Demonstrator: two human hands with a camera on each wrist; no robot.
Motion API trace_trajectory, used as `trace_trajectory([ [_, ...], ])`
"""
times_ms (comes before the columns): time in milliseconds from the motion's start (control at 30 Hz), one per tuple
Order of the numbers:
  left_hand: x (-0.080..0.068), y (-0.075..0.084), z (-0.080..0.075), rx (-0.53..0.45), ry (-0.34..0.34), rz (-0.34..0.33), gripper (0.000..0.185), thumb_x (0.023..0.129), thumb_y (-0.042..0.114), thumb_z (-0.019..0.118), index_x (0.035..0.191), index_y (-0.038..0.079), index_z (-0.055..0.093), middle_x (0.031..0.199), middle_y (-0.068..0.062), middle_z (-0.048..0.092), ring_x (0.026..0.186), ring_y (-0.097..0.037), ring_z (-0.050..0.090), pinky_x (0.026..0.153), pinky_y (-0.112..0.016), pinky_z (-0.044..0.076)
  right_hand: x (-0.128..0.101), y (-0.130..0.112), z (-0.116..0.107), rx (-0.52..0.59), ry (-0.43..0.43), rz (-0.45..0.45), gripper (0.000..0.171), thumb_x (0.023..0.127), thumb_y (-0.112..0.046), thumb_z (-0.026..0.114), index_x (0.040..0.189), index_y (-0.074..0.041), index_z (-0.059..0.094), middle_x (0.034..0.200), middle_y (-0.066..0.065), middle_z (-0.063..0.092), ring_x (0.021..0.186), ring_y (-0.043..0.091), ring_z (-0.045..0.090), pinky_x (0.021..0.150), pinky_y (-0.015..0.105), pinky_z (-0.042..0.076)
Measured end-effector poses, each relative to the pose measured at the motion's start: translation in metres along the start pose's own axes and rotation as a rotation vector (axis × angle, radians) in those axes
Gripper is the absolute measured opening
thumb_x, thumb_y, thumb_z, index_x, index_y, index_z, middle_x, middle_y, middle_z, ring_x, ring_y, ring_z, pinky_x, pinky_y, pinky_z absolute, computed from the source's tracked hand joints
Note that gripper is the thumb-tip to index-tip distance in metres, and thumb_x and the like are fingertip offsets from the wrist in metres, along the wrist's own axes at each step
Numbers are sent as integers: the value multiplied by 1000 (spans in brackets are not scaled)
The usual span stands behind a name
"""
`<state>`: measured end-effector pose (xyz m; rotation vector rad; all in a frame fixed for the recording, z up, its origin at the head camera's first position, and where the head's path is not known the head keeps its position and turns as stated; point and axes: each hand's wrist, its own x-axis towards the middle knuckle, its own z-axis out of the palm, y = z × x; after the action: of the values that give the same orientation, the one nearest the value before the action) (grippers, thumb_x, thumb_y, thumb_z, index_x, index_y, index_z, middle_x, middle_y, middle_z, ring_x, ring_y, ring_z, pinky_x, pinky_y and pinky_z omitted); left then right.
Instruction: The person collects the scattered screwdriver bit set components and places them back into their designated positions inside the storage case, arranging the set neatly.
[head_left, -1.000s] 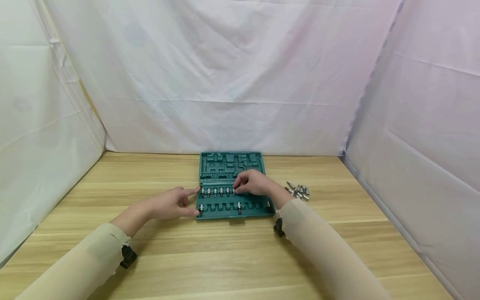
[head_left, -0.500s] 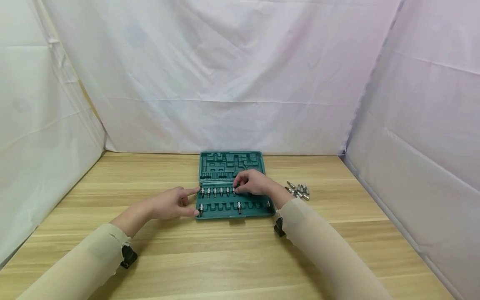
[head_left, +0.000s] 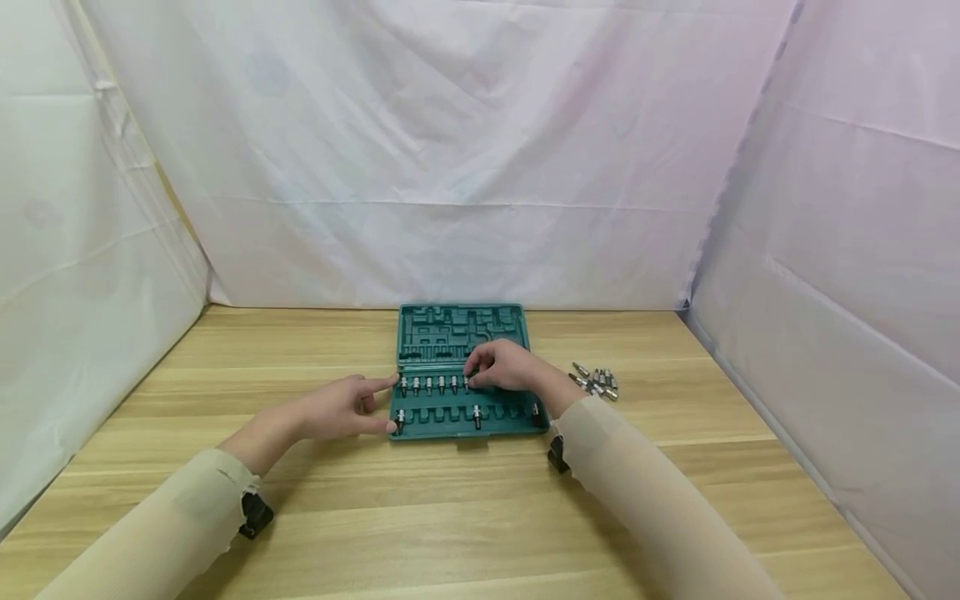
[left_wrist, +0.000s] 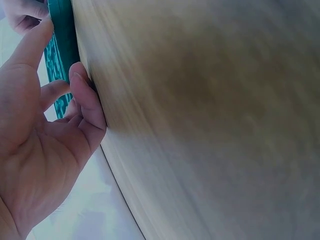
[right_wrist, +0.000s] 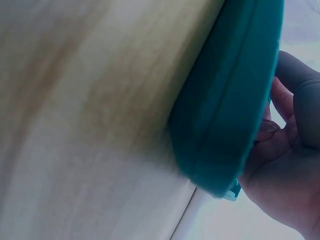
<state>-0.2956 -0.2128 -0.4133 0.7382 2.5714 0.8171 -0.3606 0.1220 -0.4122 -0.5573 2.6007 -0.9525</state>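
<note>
Bit point(head_left: 467, 385) between right fingers point(head_left: 480, 357), green case point(head_left: 435, 402) beneath

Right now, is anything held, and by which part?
The right hand seems to pinch a metal bit; the exact place is hidden. The left hand only touches the green case at its left edge.

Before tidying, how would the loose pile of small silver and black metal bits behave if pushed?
The pile would probably scatter, since its pieces lie loose on the tan wooden table. Their rounded-looking bodies may roll, and shiny surfaces might feel slippery.
</note>
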Motion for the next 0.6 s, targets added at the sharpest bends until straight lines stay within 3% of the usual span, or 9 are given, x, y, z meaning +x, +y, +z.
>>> trace_trajectory([
  [333, -2, 0, -2, 11, 5, 16, 91, 101, 46, 80, 172, 8, 36, 109, -9, 59, 95, -19, 57, 79, -33, 50, 0, -2, -2, -30, -14, -8, 12, 105, -18, 77, 117, -20, 79, 93, 4, 67, 78, 18, 55, 74, 33, 46],
  [600, -3, 1, 0, 9, 6, 9, 91, 102, 46, 79, 172, 10, 36, 110, -8, 58, 94, -18, 56, 77, -32, 50, -6, 4, -7, -12, -48, -76, 18, 107, -19, 74, 124, -20, 80, 99, 3, 71, 82, 17, 59, 76, 33, 49],
])
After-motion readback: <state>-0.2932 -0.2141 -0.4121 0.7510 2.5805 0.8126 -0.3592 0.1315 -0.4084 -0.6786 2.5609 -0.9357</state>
